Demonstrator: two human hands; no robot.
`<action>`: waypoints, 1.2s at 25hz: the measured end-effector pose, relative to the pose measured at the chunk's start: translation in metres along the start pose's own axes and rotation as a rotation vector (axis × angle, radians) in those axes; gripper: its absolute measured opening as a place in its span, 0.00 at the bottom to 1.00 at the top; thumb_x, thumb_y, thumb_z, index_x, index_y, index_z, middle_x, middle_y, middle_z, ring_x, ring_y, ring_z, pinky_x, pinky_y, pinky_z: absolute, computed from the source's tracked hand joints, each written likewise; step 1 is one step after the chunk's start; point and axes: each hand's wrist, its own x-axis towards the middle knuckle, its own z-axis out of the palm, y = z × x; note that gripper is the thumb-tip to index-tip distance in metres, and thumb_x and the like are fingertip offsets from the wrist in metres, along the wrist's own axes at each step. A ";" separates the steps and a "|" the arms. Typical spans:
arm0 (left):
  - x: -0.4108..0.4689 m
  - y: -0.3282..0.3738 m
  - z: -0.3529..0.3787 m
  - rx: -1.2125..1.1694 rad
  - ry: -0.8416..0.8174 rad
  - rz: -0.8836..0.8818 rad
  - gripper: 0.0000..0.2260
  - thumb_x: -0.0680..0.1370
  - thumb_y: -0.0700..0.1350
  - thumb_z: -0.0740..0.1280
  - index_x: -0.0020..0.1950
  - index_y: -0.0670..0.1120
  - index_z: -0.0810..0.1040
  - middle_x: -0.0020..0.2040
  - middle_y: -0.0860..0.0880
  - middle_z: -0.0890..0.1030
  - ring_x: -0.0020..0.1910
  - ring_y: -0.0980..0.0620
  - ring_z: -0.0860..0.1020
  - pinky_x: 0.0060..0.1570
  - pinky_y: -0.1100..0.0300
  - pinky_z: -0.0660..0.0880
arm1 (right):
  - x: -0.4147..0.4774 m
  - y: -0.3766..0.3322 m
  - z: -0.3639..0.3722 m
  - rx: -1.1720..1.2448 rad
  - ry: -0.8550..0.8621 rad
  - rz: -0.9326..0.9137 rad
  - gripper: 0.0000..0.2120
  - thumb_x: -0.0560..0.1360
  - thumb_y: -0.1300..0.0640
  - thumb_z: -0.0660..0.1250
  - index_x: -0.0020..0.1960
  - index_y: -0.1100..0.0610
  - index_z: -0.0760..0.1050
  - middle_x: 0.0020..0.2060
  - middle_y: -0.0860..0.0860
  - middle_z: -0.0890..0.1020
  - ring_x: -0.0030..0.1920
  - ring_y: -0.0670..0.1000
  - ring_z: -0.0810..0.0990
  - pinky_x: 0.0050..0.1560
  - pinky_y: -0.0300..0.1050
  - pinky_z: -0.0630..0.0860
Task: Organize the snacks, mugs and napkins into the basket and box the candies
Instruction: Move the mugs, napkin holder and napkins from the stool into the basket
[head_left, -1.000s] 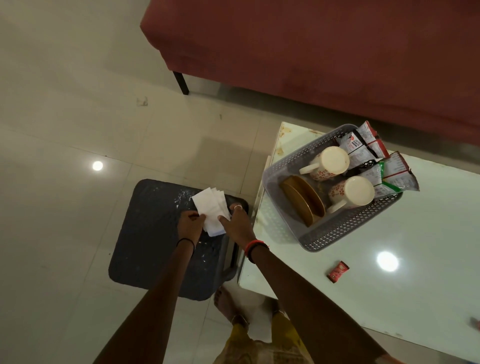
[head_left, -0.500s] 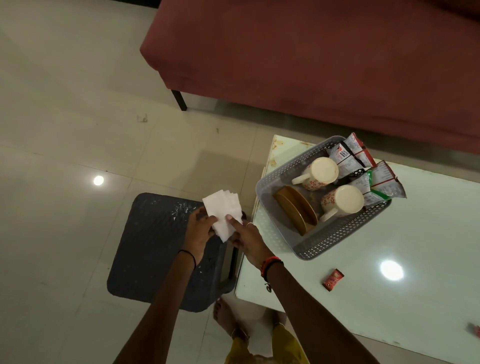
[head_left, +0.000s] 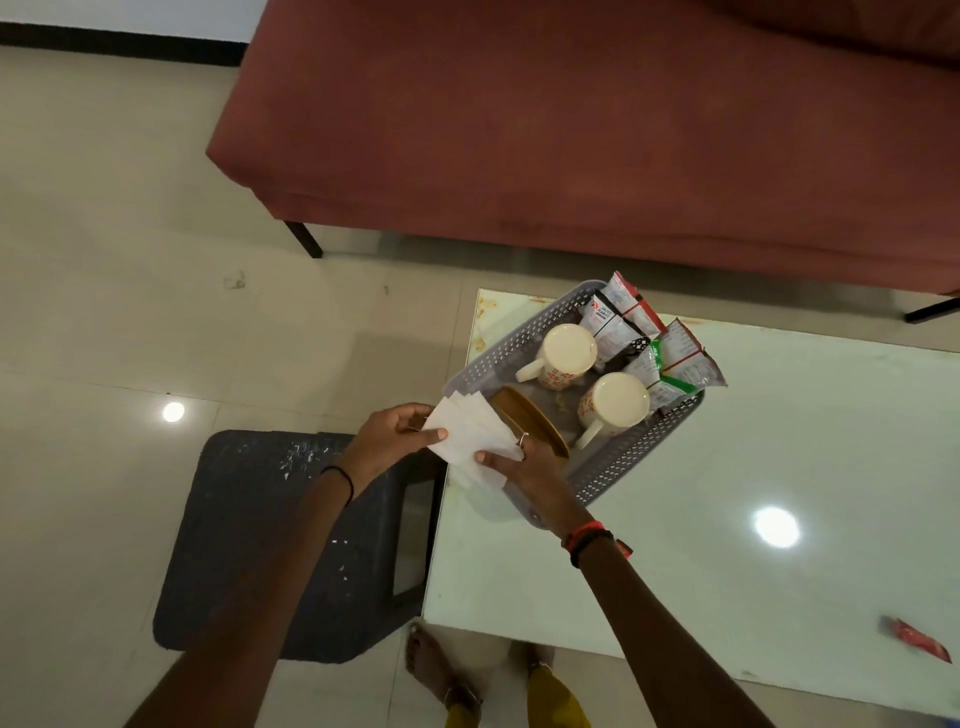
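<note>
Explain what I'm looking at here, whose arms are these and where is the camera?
No machine here: the camera sits on a person's head, looking down at their own bare arms. The left hand and right hand together hold a stack of white napkins at the near corner of a grey basket. The basket stands on a pale glossy table and holds two mugs, snack packets and a brown dish. A red candy lies on the table. A dark stool stands beside it.

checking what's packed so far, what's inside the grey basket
Inside the basket: two mugs, snack packets along its far side, and a brown dish. The napkins and both hands cover its near corner, so that part is hidden.
</note>
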 end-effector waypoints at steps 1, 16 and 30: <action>0.006 0.010 0.001 0.124 -0.025 0.030 0.10 0.71 0.44 0.73 0.51 0.48 0.80 0.44 0.53 0.82 0.43 0.55 0.80 0.40 0.73 0.75 | 0.001 -0.003 -0.009 -0.103 0.026 -0.014 0.14 0.72 0.57 0.72 0.54 0.62 0.75 0.54 0.59 0.80 0.48 0.49 0.79 0.45 0.33 0.79; 0.062 0.051 0.075 0.682 -0.032 0.235 0.13 0.74 0.35 0.63 0.53 0.47 0.81 0.48 0.42 0.84 0.32 0.52 0.76 0.33 0.68 0.71 | -0.018 0.019 -0.058 -0.692 0.457 -0.284 0.06 0.74 0.61 0.67 0.51 0.58 0.76 0.50 0.54 0.78 0.48 0.55 0.79 0.41 0.49 0.80; 0.085 0.032 0.090 1.193 -0.081 0.322 0.14 0.79 0.44 0.58 0.61 0.49 0.77 0.66 0.45 0.73 0.64 0.44 0.72 0.66 0.47 0.66 | 0.002 0.043 -0.058 -0.947 0.309 -0.225 0.11 0.79 0.59 0.59 0.54 0.61 0.78 0.53 0.55 0.79 0.55 0.55 0.78 0.51 0.50 0.80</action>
